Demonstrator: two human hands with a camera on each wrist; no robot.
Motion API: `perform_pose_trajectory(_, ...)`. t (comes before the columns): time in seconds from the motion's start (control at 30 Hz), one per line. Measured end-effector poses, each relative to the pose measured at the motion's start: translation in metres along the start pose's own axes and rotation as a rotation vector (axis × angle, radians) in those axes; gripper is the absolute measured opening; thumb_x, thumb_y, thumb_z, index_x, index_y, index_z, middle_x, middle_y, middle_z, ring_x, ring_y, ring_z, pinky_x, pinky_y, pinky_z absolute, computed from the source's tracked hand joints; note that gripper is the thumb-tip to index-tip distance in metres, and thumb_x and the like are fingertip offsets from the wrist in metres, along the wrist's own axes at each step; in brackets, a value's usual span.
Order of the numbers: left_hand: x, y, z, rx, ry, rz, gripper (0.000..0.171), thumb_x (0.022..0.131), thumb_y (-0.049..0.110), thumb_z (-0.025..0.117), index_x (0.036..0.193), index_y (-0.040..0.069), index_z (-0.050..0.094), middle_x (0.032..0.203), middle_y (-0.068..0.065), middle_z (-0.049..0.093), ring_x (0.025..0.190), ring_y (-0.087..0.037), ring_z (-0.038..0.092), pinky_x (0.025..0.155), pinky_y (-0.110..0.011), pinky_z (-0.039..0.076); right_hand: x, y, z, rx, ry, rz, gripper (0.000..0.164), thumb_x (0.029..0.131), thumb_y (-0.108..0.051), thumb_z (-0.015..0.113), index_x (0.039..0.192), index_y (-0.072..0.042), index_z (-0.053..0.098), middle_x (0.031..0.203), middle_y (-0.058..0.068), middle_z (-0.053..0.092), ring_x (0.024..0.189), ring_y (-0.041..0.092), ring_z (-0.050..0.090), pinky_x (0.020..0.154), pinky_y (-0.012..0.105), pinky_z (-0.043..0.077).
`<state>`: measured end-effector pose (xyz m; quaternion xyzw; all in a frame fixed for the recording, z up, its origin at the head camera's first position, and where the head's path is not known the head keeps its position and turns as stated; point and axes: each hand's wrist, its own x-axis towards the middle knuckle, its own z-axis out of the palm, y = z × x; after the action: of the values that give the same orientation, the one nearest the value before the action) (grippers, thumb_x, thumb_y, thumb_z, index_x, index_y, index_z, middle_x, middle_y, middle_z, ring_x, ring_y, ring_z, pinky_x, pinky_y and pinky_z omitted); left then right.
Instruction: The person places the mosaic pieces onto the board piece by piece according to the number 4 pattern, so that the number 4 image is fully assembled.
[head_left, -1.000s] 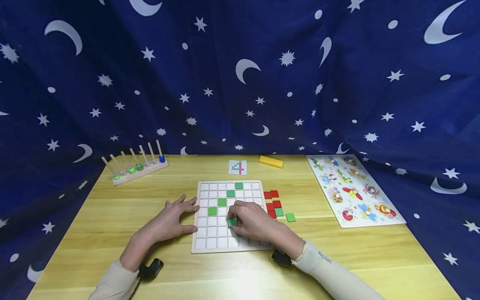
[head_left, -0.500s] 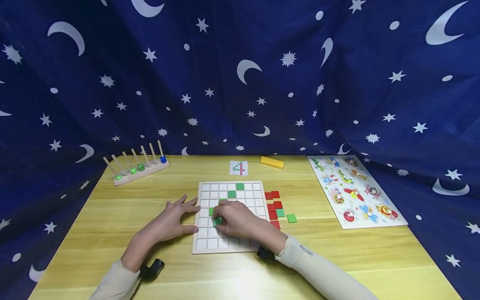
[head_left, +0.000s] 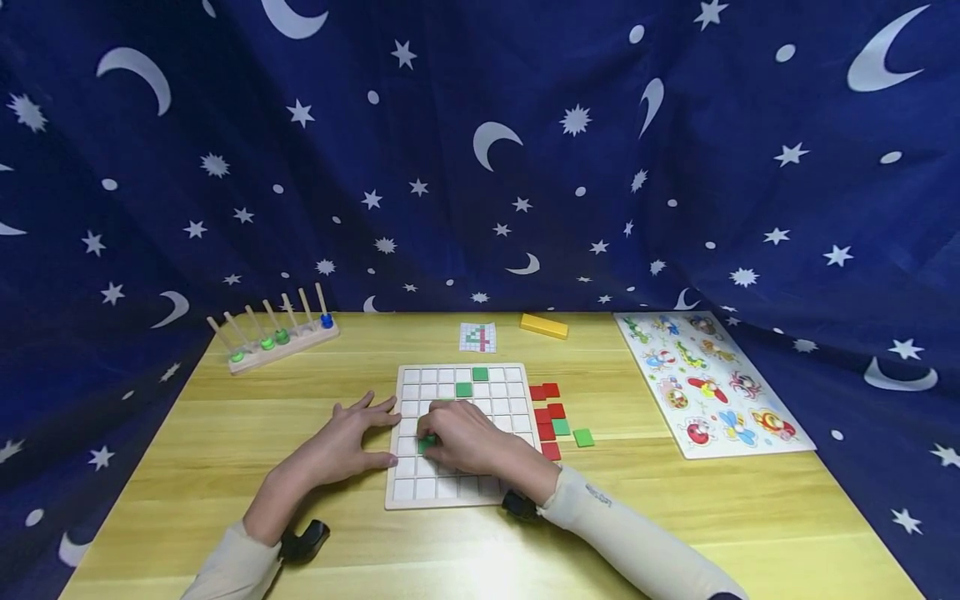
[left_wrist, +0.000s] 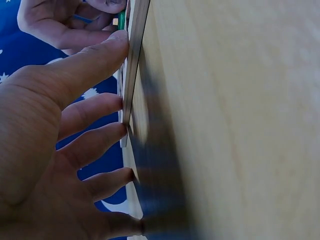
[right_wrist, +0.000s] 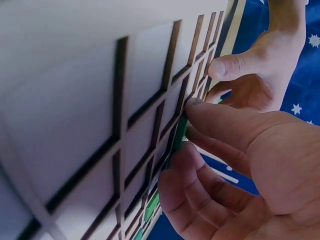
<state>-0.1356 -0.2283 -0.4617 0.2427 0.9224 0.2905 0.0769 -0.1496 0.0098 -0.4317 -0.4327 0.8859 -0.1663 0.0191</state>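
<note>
A white grid board (head_left: 405,492) with a pale wooden rim lies on the table. My right hand (head_left: 468,437) is over its left half and pinches a small green square tile (right_wrist: 180,132) between thumb and fingers, down at the cells. Two other green tiles, an upper one (head_left: 480,374) and a lower one (head_left: 463,389), sit in cells beyond the knuckles; the hand hides part of the grid. Against the board's left edge rests my left hand (head_left: 333,446), its fingers spread and holding nothing. In the left wrist view its thumb (left_wrist: 107,52) touches the rim.
Loose red tiles (head_left: 551,451) and green tiles (head_left: 583,437) lie right of the board. Behind it are a small pattern card (head_left: 477,337) and a yellow block (head_left: 543,326). A peg rack (head_left: 285,350) stands back left, an insect puzzle board (head_left: 720,392) lies right.
My right hand has moved left across the board with the green tile, by about two cells, uncovering a red tile at the right edge. The left hand has stayed at the rim.
</note>
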Motion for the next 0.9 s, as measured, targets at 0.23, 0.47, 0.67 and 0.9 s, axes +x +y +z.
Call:
perform_pose_trajectory(0.23, 0.002, 0.000, 0.002, 0.007, -0.012, 0.002, 0.062, 0.082, 0.035, 0.084, 0.135, 0.011, 0.065, 0.153, -0.010, 0.044, 0.145, -0.046, 0.023, 0.101, -0.082, 0.008, -0.003, 0.001, 0.001, 0.008, 0.008, 0.018, 0.011, 0.083, -0.018, 0.081, 0.092, -0.015, 0.077, 0.084, -0.006, 0.065, 0.071, 0.000, 0.052, 0.061, 0.018, 0.042)
perform_pose_trajectory(0.47, 0.001, -0.003, 0.002, 0.012, -0.004, -0.019, 0.062, 0.082, 0.038, 0.083, 0.134, 0.011, 0.065, 0.152, -0.010, 0.045, 0.146, -0.045, 0.022, 0.101, -0.082, 0.008, -0.027, 0.003, -0.011, 0.064, 0.033, 0.085, 0.019, 0.088, -0.028, 0.078, 0.099, -0.013, 0.076, 0.086, -0.005, 0.062, 0.067, 0.003, 0.048, 0.057, 0.019, 0.040)
perform_pose_trajectory(0.67, 0.000, -0.004, 0.001, 0.010, -0.003, -0.029, 0.062, 0.081, 0.037, 0.084, 0.134, 0.011, 0.065, 0.153, -0.009, 0.044, 0.146, -0.044, 0.021, 0.102, -0.081, 0.007, -0.057, 0.017, -0.024, 0.068, 0.069, 0.137, 0.018, 0.089, -0.026, 0.076, 0.100, -0.012, 0.076, 0.088, -0.002, 0.064, 0.066, 0.006, 0.049, 0.058, 0.022, 0.042)
perform_pose_trajectory(0.9, 0.000, -0.001, 0.002, 0.013, -0.002, -0.033, 0.063, 0.081, 0.036, 0.084, 0.135, 0.011, 0.065, 0.153, -0.009, 0.044, 0.146, -0.044, 0.022, 0.102, -0.081, 0.007, -0.102, 0.041, -0.039, 0.031, 0.145, 0.195, 0.014, 0.085, -0.017, 0.078, 0.096, -0.008, 0.074, 0.087, -0.001, 0.064, 0.067, 0.007, 0.049, 0.059, 0.024, 0.043)
